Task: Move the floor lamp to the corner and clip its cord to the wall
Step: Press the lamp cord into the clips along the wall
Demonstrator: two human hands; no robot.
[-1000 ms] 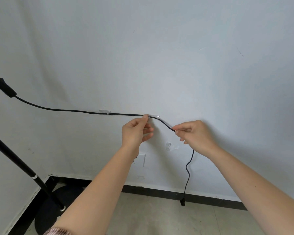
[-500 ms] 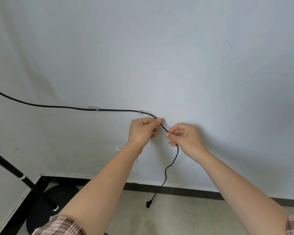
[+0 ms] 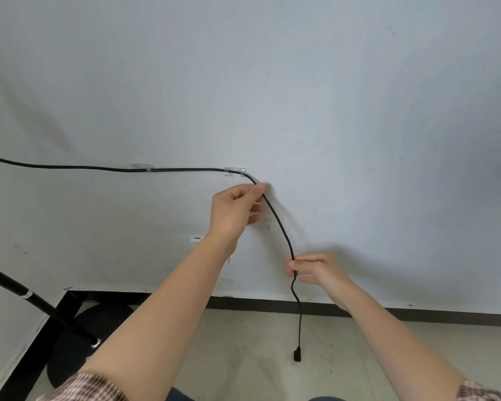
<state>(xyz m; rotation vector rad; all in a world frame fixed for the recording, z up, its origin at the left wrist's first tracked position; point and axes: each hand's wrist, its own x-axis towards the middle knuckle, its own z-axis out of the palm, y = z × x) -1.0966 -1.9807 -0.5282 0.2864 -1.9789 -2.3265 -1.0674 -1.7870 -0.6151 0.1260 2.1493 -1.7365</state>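
Observation:
A black cord runs along the white wall through two clear clips, one at left and one at right. Past the right clip the cord bends down. My left hand pinches it just below that clip. My right hand grips it lower down, and the plug end dangles near the floor. A third clear clip sits on the wall behind the cord, below my left hand. The black lamp pole slants down to its round base in the left corner.
A black baseboard lines the foot of the wall above a pale tiled floor. A white wall socket is partly hidden behind my left forearm. The side wall meets the back wall at lower left.
My right hand slid down the cord, away from my left hand, and pulled it straighter. My left hand stayed pinched near the right clip. The view shifted right and down slightly.

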